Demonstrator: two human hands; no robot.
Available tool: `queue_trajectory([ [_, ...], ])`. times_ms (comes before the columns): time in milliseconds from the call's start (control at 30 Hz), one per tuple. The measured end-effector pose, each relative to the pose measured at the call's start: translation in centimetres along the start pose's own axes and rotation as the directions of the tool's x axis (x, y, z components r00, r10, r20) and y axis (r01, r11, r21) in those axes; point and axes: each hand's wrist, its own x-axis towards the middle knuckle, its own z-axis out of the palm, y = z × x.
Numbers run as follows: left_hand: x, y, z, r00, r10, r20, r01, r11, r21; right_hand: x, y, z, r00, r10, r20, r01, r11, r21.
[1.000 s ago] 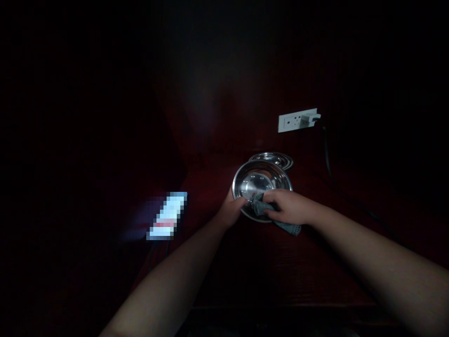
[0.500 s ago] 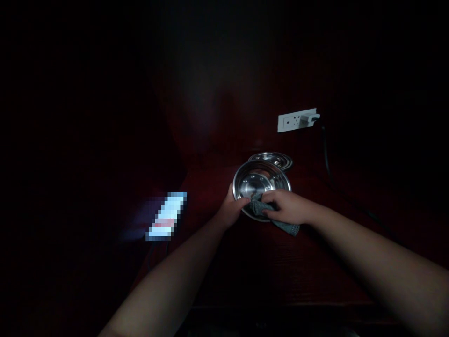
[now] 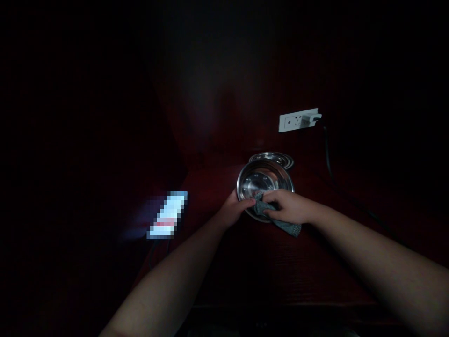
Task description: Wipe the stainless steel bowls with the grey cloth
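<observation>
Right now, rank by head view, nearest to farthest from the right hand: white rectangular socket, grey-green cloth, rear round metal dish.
1. Grey-green cloth, gripped in the right hand.
2. Round metal dish, beyond the hand.
3. White rectangular socket, up on the dark red wall.

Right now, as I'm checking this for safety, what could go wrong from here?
The left hand holds the tilted metal bowl near its rim, so it might slip if the right hand pushes hard with the cloth inside. The bowl could also knock the round metal piece just behind it.
</observation>
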Motion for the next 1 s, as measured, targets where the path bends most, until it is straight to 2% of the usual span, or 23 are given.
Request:
queue_trajectory([
  [133,-0.08,-0.03,-0.22,0.993,0.004,0.115,-0.003,1.000,-0.006,0.00,-0.05,0.03,1.000,-0.012,-0.008,0.012,1.000,-0.006],
  [200,0.00,-0.16,-0.35,0.991,0.012,0.130,-0.011,1.000,-0.009,0.03,-0.09,0.11,1.000,-0.015,-0.017,0.015,1.000,-0.001],
  [400,0.25,-0.39,-0.25,0.996,0.014,0.088,-0.011,0.999,-0.031,0.11,-0.25,0.06,0.999,-0.027,-0.022,0.025,0.997,-0.070],
  [533,0.09,-0.17,0.02,0.996,0.045,0.076,-0.042,0.998,-0.039,0.04,-0.19,-0.19,0.998,0.053,-0.039,-0.060,0.982,-0.179],
  [800,0.07,-0.30,-0.25,0.999,-0.052,-0.002,0.052,0.999,0.004,0.17,0.30,-0.31,0.977,0.104,-0.184,-0.168,0.911,-0.377],
  [900,-0.02,-0.27,-0.24,0.997,-0.073,-0.027,0.073,0.997,0.020,0.29,0.30,-0.37,0.960,0.117,-0.254,-0.213,0.893,-0.396],
  [1000,-0.19,-0.19,-0.16,0.997,-0.070,-0.012,0.070,0.998,-0.005,0.27,0.12,-0.45,0.956,0.133,-0.260,-0.234,0.881,-0.410],
])
